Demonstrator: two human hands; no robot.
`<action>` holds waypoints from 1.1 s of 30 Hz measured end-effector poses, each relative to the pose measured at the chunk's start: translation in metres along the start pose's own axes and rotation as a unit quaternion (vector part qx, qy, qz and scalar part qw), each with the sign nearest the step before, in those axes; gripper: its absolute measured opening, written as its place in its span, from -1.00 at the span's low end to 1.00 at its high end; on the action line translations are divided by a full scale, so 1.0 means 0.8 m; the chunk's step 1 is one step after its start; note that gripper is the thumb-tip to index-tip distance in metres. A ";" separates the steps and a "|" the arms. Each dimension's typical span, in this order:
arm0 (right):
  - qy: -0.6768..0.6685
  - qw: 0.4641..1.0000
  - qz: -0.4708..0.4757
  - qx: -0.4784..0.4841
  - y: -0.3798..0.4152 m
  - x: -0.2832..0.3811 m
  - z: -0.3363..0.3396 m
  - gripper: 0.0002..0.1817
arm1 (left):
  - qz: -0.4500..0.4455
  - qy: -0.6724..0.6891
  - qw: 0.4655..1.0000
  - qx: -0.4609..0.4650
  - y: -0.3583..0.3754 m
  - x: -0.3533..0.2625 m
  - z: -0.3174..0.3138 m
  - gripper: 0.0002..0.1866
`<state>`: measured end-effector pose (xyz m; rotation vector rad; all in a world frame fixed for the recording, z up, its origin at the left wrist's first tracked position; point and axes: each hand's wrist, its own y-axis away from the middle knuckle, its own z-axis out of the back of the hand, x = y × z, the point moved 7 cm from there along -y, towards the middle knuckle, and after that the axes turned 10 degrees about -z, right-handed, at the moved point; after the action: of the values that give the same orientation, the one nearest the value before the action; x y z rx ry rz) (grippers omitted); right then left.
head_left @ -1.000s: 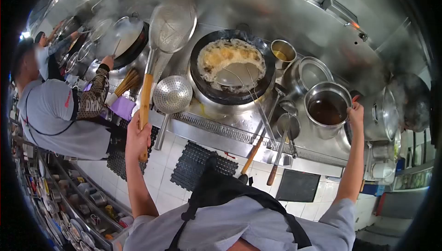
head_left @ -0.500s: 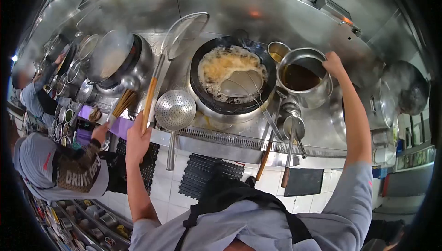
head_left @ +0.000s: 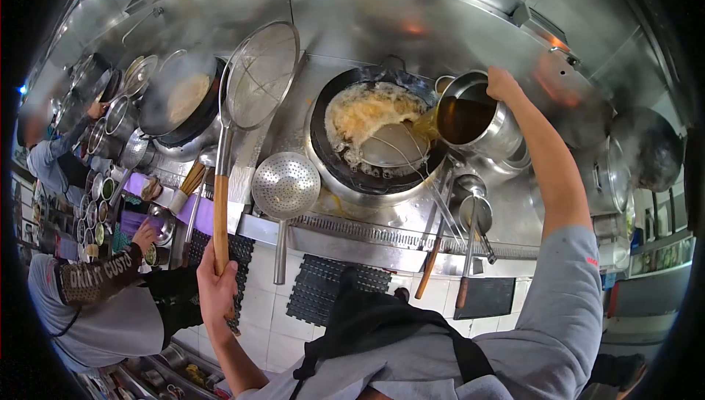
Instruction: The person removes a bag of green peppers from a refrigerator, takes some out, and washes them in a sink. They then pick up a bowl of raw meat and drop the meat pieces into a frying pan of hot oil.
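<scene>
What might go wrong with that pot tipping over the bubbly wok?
The liquid pouring from the tilted metal pot might splash, or make the foaming wok spill over. The pot could slip, as only the right hand holds it. The mesh strainer in the left hand might bump the perforated skimmer beside it.

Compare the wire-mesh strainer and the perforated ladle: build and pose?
Surface: the mesh strainer has fine wire mesh over crossed supports; the perforated ladle is sheet metal with punched holes.
Handle: the strainer's has a wooden grip; the ladle's is all metal.
Pose: the strainer is held up in the left hand; the ladle rests unheld, handle overhanging the counter.
Shared: round metal heads.
</scene>
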<state>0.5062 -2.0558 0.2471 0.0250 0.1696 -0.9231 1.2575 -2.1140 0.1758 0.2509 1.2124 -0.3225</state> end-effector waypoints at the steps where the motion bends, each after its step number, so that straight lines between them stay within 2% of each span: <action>1: 0.005 1.000 -0.002 -0.007 0.001 0.006 0.004 -0.67 | -0.005 0.007 1.000 -0.006 0.004 0.003 0.002 -0.40; 11: 0.035 0.999 0.027 -0.027 -0.012 0.024 0.013 -0.67 | 0.011 0.043 0.999 -0.012 0.012 0.021 -0.004 -0.41; 14: 0.046 0.999 0.022 -0.006 -0.017 0.028 0.014 -0.67 | 0.009 0.046 0.999 0.000 0.012 0.016 -0.009 -0.43; 18: 0.015 0.998 0.025 -0.047 -0.012 0.012 0.017 -0.69 | 0.002 0.042 0.999 0.006 0.018 0.003 -0.020 -0.43; 20: -0.016 0.997 0.014 -0.074 -0.016 -0.020 0.007 -0.68 | -0.001 0.054 0.998 0.020 0.021 -0.004 -0.032 -0.46; 23: -0.133 0.983 -0.003 -0.128 -0.009 -0.107 -0.013 -0.73 | -0.001 0.092 0.994 0.052 0.037 -0.009 -0.062 -0.51; 25: -0.256 0.962 -0.064 -0.069 0.015 -0.169 -0.032 -0.83 | 0.005 0.128 0.988 0.082 0.050 -0.017 -0.092 -0.56; 27: -0.379 0.916 -0.126 -0.030 0.054 -0.243 -0.062 -0.86 | 0.019 0.172 0.976 0.129 0.065 -0.028 -0.139 -0.62; 29: -0.502 0.847 -0.174 -0.020 0.082 -0.308 -0.104 -0.83 | 0.039 0.233 0.956 0.171 0.085 -0.048 -0.197 -0.65; 30: -0.526 0.832 -0.176 -0.032 0.105 -0.331 -0.109 -0.92 | 0.053 0.256 0.946 0.191 0.097 -0.057 -0.228 -0.64; 31: -0.550 0.815 -0.174 -0.049 0.125 -0.346 -0.108 -0.92 | 0.065 0.280 0.935 0.207 0.107 -0.066 -0.256 -0.63; 33: -0.511 0.833 -0.202 -0.069 0.172 -0.378 -0.108 -0.91 | 0.091 0.320 0.904 0.270 0.128 -0.080 -0.316 -0.54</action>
<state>0.4255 -1.7250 0.2025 -0.6590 -0.7900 -1.2292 1.0546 -1.9215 0.1540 1.0082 1.7137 -0.4263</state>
